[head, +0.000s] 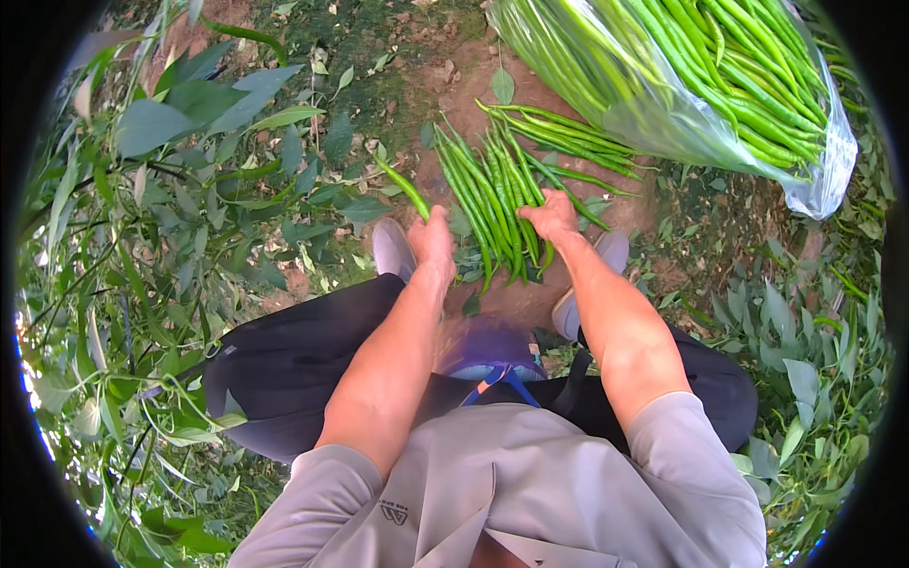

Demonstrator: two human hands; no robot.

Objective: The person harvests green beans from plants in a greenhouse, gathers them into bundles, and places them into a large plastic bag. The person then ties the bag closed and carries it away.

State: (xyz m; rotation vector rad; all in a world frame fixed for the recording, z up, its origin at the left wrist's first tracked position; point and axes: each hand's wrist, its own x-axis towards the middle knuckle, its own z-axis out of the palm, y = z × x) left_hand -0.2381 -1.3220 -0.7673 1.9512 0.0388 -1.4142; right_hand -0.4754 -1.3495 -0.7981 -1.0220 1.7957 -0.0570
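In my left hand (431, 245) is one long green chili pepper (403, 186), its upper end pointing up and left. My right hand (550, 215) rests at the right side of a pile of green chili peppers (490, 192) on the ground, its fingers on or around one or more of them; which ones is hidden. Most of that pile lies roughly side by side, lengthwise away from me. Just beyond, a smaller bunch of green chili peppers (568, 133) lies slanting on the soil beside a clear plastic bag (710, 153) filled with many more.
Leafy pepper plants (177, 184) crowd the left side, and more foliage (795, 355) grows at the right. My shoes (393, 250) stand on bare soil (444, 42) strewn with leaves. A purple and blue object (490, 348) sits between my legs.
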